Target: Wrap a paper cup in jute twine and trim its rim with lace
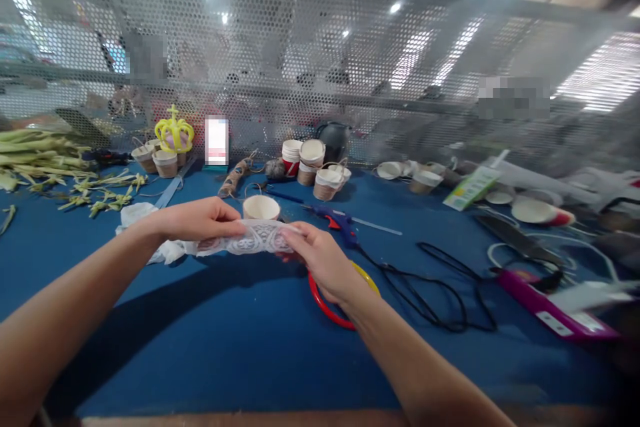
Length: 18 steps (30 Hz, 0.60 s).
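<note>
A white lace ribbon (257,237) is stretched between my two hands above the blue table. My left hand (213,221) pinches it between closed fingers, and its crumpled white tail (173,251) trails off to the left. At the other end, my right hand (317,250) grips the lace between thumb and fingers. Just behind the lace stands a paper cup (261,207) with a twine handle, its lower part hidden. Scissors with red and yellow handles (327,310) lie beneath my right hand, partly covered by it. A blue glue gun (343,223) rests beyond that hand.
Several twine-wrapped cups (326,185) stand at the back, near a phone (217,141) and a yellow crown-shaped piece (173,132). Green husk strips (43,157) are piled at left. A black cord (430,293) runs right towards a purple power strip (555,307). Perforated metal mesh (320,47) walls the back.
</note>
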Available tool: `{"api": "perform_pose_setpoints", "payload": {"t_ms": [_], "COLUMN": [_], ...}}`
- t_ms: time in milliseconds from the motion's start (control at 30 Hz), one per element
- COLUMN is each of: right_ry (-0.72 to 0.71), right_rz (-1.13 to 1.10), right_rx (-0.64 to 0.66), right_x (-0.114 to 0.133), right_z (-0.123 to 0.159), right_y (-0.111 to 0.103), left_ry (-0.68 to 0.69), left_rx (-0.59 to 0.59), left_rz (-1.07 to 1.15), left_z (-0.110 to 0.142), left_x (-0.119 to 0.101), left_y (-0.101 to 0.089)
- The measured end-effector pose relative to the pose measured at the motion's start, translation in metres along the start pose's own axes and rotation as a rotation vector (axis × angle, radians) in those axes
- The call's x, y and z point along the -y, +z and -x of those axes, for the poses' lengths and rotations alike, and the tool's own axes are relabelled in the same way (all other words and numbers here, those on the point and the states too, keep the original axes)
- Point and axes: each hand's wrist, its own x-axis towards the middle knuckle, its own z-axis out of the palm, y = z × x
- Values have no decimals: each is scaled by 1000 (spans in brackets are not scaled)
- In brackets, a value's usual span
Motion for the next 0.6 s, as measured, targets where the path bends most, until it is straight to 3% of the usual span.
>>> {"api": "perform_pose_setpoints", "payload": {"t_ms": [233,400,600], "right_ry": [-62,-181,-266], "right_rz": [90,300,434], "right_rx": [-48,-165,-207], "right_x": [-14,-23,-27], "right_z": [-7,-15,-25], "right_y": [0,-3,-3], "left_ry": [9,49,87], "left_rx": [-15,-228,-348], "left_rz": [-50,-411,-445], "left_z": [-9,-22,-28], "left_x": [13,23,33], "left_y": [0,3,5]}}
